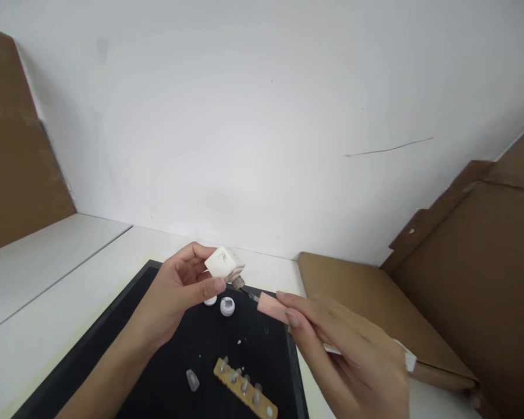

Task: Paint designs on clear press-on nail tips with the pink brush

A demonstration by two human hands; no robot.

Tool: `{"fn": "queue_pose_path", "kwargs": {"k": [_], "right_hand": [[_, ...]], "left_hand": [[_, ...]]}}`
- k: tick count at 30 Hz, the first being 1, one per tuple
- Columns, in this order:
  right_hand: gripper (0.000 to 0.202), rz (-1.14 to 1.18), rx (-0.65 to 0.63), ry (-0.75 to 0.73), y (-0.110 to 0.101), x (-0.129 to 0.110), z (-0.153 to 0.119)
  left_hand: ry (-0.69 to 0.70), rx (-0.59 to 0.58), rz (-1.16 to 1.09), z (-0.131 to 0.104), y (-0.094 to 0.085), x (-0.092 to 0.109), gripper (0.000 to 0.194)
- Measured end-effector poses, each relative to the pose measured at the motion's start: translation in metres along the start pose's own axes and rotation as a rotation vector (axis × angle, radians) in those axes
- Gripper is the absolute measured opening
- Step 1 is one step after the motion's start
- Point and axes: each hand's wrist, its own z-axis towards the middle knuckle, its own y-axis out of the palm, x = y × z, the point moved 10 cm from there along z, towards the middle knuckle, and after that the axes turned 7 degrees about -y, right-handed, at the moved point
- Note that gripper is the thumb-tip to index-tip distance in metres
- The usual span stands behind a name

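My left hand [179, 291] grips a square white nail polish bottle [224, 263], tipped so that its threaded neck points down and to the right. Between the thumb and fingers of my right hand [332, 337] is a pink brush cap [271, 306]. Its thin brush reaches to the bottle's mouth; whether the tip is inside I cannot tell. Under the hands, a small open white jar [227, 306] stands on a black mat [179, 361]. Lower on the mat lie a yellowish strip [244, 389] bearing several clear nail tips and one loose clear nail tip [193, 380].
A round white lid [210, 301] is partly hidden behind my left hand. A flat cardboard box [353, 291] lies at the right, with a cardboard panel [471, 233] upright beside it. Another cardboard panel [21, 139] stands at the left. The white wall [244, 116] rises behind the table.
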Motion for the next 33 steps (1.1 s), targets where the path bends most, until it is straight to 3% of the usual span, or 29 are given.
{"fn": "queue_pose_path", "kwargs": {"k": [10,24,29,33], "right_hand": [[0.016,0.04,-0.002,-0.006,0.001,0.003,-0.001],[0.018,0.009,0.067,0.035,-0.02,0.009,-0.009],[0.016,0.0,0.101,0.105,-0.043,0.011,-0.014],[0.014,0.013,0.151,0.176,-0.055,0.016,-0.019]], "left_hand": [[0.011,-0.007,-0.013,0.002,-0.001,0.0,0.022],[-0.014,0.041,0.077,0.01,-0.009,-0.008,0.018],[-0.057,0.013,0.168,0.009,-0.005,-0.021,0.021],[-0.11,0.005,0.297,0.015,-0.012,-0.047,0.025]]}}
